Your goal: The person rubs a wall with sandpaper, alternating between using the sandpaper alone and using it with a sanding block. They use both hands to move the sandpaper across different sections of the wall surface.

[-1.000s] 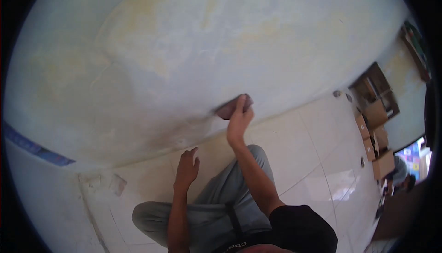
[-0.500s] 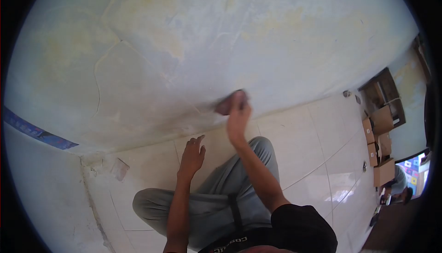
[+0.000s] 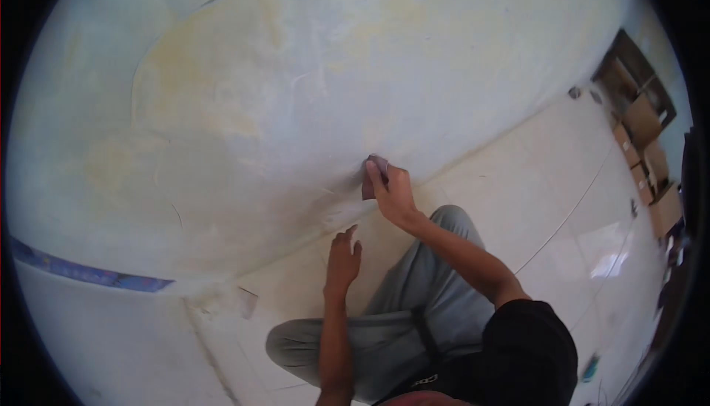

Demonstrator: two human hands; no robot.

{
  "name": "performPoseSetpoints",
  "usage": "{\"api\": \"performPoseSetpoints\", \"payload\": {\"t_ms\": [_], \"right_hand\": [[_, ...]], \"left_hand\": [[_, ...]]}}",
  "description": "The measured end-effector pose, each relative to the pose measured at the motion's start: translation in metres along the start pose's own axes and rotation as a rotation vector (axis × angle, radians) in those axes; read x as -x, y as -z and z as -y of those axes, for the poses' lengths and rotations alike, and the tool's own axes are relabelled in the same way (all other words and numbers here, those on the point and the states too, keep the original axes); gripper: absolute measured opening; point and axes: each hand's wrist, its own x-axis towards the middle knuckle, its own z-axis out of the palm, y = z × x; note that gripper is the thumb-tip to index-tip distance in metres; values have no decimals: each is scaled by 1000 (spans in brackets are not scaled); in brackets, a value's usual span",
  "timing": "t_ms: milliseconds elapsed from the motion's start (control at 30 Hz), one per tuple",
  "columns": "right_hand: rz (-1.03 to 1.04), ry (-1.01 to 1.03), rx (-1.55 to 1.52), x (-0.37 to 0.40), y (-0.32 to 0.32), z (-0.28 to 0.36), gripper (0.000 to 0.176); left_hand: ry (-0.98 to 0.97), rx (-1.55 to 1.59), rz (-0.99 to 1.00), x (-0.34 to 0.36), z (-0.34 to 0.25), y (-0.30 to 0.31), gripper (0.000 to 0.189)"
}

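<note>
A small brown-red piece of sandpaper (image 3: 369, 189) is gripped in my right hand (image 3: 397, 197), thumb on its near face. It sits against the lower part of the patchy pale blue and yellow wall (image 3: 251, 147), a little above the floor line. My left hand (image 3: 342, 262) holds nothing; its fingers are loosely bent and apart, near the foot of the wall. Some of the sandpaper is hidden behind my fingers.
A flat, pale rectangular piece (image 3: 248, 302) lies on the floor near the corner. A blue patterned strip (image 3: 89, 271) runs along the wall at left. Cardboard boxes (image 3: 654, 162) and a dark wooden frame (image 3: 634, 73) stand at far right, on the tiled floor (image 3: 547, 177) side.
My view has turned, so the wall's base slants more steeply. My right hand, blurred earlier, now shows clearly with the sandpaper turned more upright. The left hand stays apart from it.
</note>
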Motion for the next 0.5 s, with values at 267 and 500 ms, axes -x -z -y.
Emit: {"api": "performPoseSetpoints", "payload": {"t_ms": [267,500], "right_hand": [[-435,113,-103,-5,-19,-17,37],[-172,-40,-199,-13,7,-15,30]], "left_hand": [[58,-12,-23,0,-10,2,40],[70,27,30,-1,-5,1,40]]}}
